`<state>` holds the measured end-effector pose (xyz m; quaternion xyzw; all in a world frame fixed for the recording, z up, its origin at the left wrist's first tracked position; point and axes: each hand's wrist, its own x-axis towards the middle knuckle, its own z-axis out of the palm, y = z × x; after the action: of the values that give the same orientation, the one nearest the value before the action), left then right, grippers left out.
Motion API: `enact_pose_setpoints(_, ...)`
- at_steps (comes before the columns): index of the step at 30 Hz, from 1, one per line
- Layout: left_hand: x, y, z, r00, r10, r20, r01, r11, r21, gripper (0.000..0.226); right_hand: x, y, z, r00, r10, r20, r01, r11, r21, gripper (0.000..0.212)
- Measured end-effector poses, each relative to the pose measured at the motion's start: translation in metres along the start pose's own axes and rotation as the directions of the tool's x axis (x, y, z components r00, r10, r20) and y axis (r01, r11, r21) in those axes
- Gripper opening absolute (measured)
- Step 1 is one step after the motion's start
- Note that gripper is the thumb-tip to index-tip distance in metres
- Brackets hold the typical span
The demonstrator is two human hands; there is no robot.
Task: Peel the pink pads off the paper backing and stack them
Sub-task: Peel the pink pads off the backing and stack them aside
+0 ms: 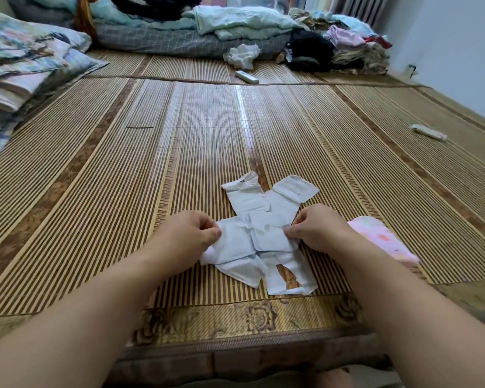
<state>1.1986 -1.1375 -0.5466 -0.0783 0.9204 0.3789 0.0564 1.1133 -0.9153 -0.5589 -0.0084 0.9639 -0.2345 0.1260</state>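
Note:
A heap of white paper backing pieces [266,231] lies spread on the bamboo mat [123,177] in front of me. My left hand [192,233] pinches the left edge of a white sheet in the heap. On the sheet's right edge, my right hand [318,228] pinches with thumb and fingers. A pink pad stack [384,239] with a faint pattern rests on the mat just right of my right wrist, partly hidden by my forearm. No pink pad shows between my fingers.
Folded bedding [25,71] is piled at the far left. Quilts and clothes [263,26] line the back edge. A white remote-like object [247,77] and crumpled tissue [242,56] lie near them. A small wrapped white item [429,132] sits at the right.

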Motion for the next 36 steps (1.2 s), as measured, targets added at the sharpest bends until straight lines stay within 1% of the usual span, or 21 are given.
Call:
enact_pose_setpoints(5, -0.002, 0.012, 0.015, 0.986, 0.105, -0.129, -0.123, 0.982, -0.145, 0.018, 0.0, 0.0, 0.0, 1.0, 0.0, 0.004, 0.0, 1.0, 0.004, 0.025)
enact_pose_setpoints(7, -0.002, 0.014, 0.024, 0.983, 0.133, -0.124, -0.147, 0.984, -0.105, 0.017, 0.0, 0.0, 0.0, 1.0, 0.001, 0.004, -0.001, 1.0, 0.002, 0.025)
enact_pose_setpoints(10, -0.003, 0.016, 0.033, 0.984, 0.152, -0.091, -0.151, 0.988, 0.022, 0.016, -0.001, 0.002, 0.001, 1.0, -0.005, 0.002, 0.005, 1.0, 0.007, 0.025)
enact_pose_setpoints(13, -0.003, 0.016, 0.035, 0.984, 0.162, -0.074, -0.159, 0.986, 0.047, 0.022, -0.001, 0.003, 0.001, 1.0, -0.012, 0.0, 0.012, 1.0, 0.026, 0.023)
enact_pose_setpoints(16, -0.002, 0.014, 0.032, 0.978, 0.183, -0.096, -0.176, 0.981, 0.077, 0.018, -0.002, 0.002, 0.0, 1.0, -0.017, 0.001, 0.017, 1.0, 0.025, 0.023)
enact_pose_setpoints(18, -0.001, 0.012, 0.027, 0.974, 0.197, -0.109, -0.192, 0.98, 0.06, 0.014, -0.002, 0.001, 0.0, 1.0, -0.018, 0.002, 0.018, 1.0, 0.018, 0.023)
enact_pose_setpoints(23, 0.002, 0.007, 0.01, 0.97, 0.194, -0.147, -0.206, 0.976, -0.069, 0.01, -0.003, 0.001, 0.0, 1.0, -0.016, -0.005, 0.016, 1.0, 0.014, 0.021)
enact_pose_setpoints(25, 0.007, 0.001, 0.001, 0.971, 0.134, -0.199, -0.137, 0.991, 0.0, 0.008, -0.003, 0.002, 0.0, 1.0, -0.018, -0.01, 0.018, 1.0, 0.015, 0.021)
enact_pose_setpoints(27, 0.011, -0.009, -0.009, 0.973, -0.005, -0.229, 0.043, 0.987, 0.158, 0.01, -0.004, 0.002, 0.0, 1.0, -0.018, -0.012, 0.018, 1.0, 0.018, 0.021)
enact_pose_setpoints(29, 0.011, -0.018, -0.011, 0.969, -0.166, -0.181, 0.218, 0.921, 0.321, 0.026, -0.004, 0.002, 0.001, 1.0, -0.016, -0.01, 0.016, 1.0, 0.023, 0.021)
enact_pose_setpoints(30, 0.01, -0.019, -0.008, 0.966, -0.202, -0.161, 0.249, 0.894, 0.372, 0.032, -0.004, 0.002, 0.001, 1.0, -0.015, -0.008, 0.015, 1.0, 0.026, 0.021)
enact_pose_setpoints(31, 0.01, -0.019, -0.005, 0.967, -0.202, -0.152, 0.247, 0.886, 0.392, 0.033, -0.004, 0.002, 0.0, 1.0, -0.015, -0.007, 0.015, 1.0, 0.026, 0.022)
enact_pose_setpoints(34, 0.011, -0.015, 0.006, 0.978, -0.168, -0.125, 0.204, 0.898, 0.39, 0.025, -0.004, 0.001, 0.001, 1.0, -0.012, -0.009, 0.013, 1.0, 0.022, 0.022)
enact_pose_setpoints(36, 0.011, -0.014, 0.009, 0.98, -0.178, -0.088, 0.198, 0.905, 0.376, 0.022, -0.005, 0.001, 0.002, 1.0, -0.017, -0.012, 0.018, 1.0, 0.023, 0.023)
